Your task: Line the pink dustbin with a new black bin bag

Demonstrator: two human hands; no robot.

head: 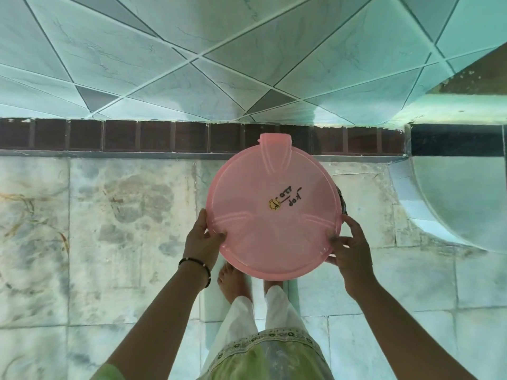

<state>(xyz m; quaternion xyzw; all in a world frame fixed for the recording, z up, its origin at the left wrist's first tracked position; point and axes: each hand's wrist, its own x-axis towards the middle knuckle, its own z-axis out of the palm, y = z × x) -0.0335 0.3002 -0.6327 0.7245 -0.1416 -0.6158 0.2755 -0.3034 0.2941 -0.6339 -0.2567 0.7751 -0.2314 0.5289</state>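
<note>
A round pink dustbin lid (274, 207) faces me, with black handwriting and a small yellow sticker near its middle and a tab at its far edge. My left hand (203, 239) grips its near left rim, thumb on top. My right hand (348, 248) grips the near right rim the same way. A dark sliver, possibly black bag plastic (342, 201), shows past the lid's right edge. The dustbin body is hidden under the lid. No loose bin bag is in view.
I stand barefoot on a marbled tile floor (123, 229), my feet (233, 283) just below the lid. A tiled wall (192, 64) with a dark brown skirting band (123, 137) rises ahead. A curved pale tiled structure (452, 201) sits at the right.
</note>
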